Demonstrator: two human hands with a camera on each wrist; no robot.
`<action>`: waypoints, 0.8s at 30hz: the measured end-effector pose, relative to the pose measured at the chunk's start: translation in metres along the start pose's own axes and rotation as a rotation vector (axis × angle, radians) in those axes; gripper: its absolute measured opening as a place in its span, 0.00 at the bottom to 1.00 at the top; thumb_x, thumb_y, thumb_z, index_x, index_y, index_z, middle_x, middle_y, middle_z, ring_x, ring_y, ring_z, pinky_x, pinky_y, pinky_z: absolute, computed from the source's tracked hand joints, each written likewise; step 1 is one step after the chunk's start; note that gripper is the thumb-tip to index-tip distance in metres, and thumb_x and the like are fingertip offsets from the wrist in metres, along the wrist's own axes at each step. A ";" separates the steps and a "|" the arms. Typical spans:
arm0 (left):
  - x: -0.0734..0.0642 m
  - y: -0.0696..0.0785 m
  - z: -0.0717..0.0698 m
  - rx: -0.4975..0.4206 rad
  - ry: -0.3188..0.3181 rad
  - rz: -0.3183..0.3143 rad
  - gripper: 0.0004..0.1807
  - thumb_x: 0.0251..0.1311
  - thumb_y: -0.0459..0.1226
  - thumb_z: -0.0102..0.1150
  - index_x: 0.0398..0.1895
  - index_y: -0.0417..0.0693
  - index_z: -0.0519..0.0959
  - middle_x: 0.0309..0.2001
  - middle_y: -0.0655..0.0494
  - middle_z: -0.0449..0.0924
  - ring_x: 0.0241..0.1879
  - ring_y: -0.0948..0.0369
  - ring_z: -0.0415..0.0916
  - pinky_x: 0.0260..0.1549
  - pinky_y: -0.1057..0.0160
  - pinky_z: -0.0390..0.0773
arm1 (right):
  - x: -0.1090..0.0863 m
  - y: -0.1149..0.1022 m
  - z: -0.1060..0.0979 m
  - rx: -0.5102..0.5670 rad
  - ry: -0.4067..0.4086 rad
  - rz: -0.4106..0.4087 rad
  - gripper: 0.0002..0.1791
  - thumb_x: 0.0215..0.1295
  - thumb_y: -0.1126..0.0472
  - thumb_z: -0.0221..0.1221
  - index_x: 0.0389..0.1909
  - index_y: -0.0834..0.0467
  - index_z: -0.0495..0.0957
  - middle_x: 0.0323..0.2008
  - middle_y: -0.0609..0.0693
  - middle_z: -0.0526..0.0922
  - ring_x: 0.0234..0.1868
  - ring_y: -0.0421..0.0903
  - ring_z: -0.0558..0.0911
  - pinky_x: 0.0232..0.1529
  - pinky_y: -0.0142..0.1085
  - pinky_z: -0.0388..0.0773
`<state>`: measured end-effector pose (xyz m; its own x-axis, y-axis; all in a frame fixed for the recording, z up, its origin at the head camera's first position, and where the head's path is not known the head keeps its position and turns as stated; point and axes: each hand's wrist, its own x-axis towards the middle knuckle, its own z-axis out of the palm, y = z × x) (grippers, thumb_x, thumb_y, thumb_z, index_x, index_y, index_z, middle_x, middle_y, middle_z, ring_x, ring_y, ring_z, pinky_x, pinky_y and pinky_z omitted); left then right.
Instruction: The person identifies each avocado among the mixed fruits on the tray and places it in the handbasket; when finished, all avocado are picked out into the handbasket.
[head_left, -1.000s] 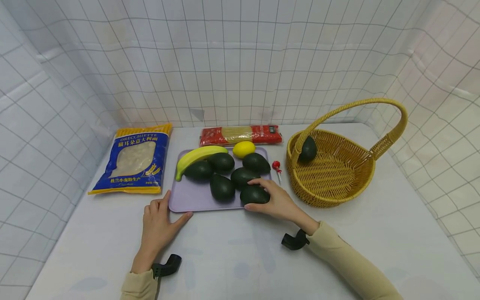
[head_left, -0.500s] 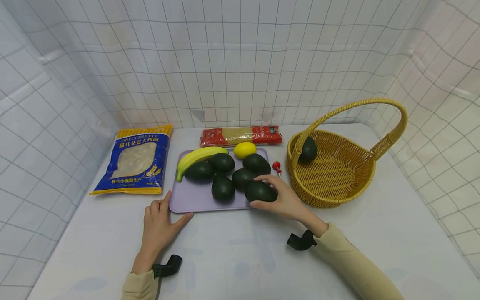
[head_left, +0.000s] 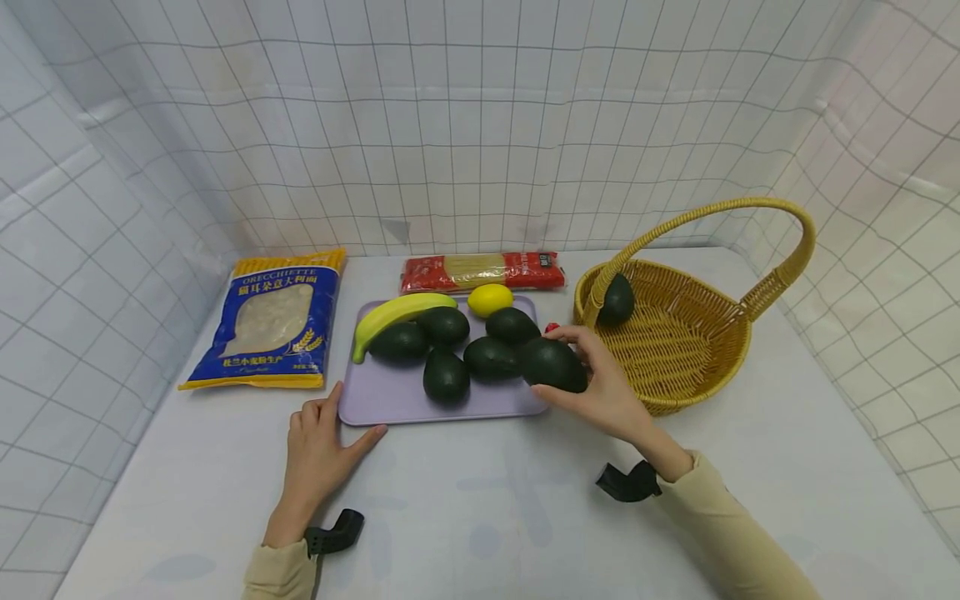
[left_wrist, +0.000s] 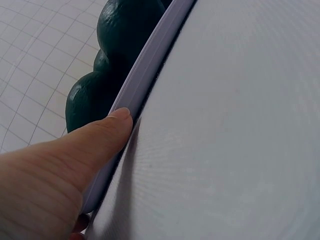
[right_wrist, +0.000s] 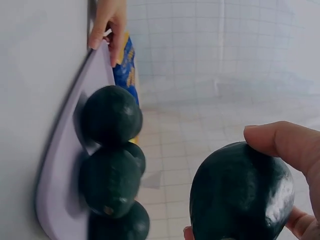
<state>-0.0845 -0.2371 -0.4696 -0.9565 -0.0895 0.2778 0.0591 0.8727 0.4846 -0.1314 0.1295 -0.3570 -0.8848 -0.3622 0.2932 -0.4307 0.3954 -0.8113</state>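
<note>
In the head view, my right hand [head_left: 603, 387] grips a dark green avocado [head_left: 553, 365], held up over the tray's right edge. Thumb and fingers lie on opposite sides of that avocado [right_wrist: 240, 195] in the right wrist view. My left hand [head_left: 318, 446] rests at the front left corner of the lilac tray [head_left: 390, 410], its straight thumb [left_wrist: 107, 127] touching the front rim and its index finger along the left side. On the tray lie several more avocados [head_left: 446, 377], a yellow-green banana [head_left: 397, 312] and a lemon [head_left: 491, 301].
A wicker basket [head_left: 667, 400] with a tall handle stands to the right, one avocado [head_left: 617, 300] inside. A lollipop [head_left: 552, 327], partly hidden by my right hand, lies between tray and basket. Behind the tray is a red noodle packet [head_left: 482, 272]; a blue pasta bag [head_left: 270, 321] lies left.
My right hand has lifted the avocado from the tray's front right and carried it right, toward the basket. My left hand has stayed at the tray corner.
</note>
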 end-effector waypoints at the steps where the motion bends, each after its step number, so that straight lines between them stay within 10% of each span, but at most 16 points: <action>1: 0.000 0.000 0.000 0.000 -0.001 -0.001 0.51 0.45 0.50 0.72 0.66 0.30 0.61 0.47 0.32 0.63 0.44 0.41 0.58 0.42 0.46 0.59 | -0.001 -0.006 -0.004 -0.005 0.017 -0.012 0.33 0.49 0.66 0.71 0.55 0.61 0.67 0.53 0.53 0.70 0.48 0.49 0.68 0.47 0.44 0.66; 24: 0.001 0.002 -0.002 -0.008 -0.031 -0.022 0.51 0.47 0.52 0.71 0.67 0.30 0.59 0.49 0.33 0.63 0.46 0.41 0.58 0.43 0.46 0.59 | -0.023 -0.010 -0.073 -0.117 0.315 -0.147 0.38 0.41 0.79 0.68 0.58 0.68 0.67 0.52 0.57 0.68 0.39 0.41 0.74 0.38 0.25 0.72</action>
<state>-0.0849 -0.2364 -0.4667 -0.9660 -0.0937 0.2408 0.0398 0.8668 0.4970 -0.1199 0.1960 -0.3186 -0.8154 -0.1515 0.5587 -0.5587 0.4587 -0.6910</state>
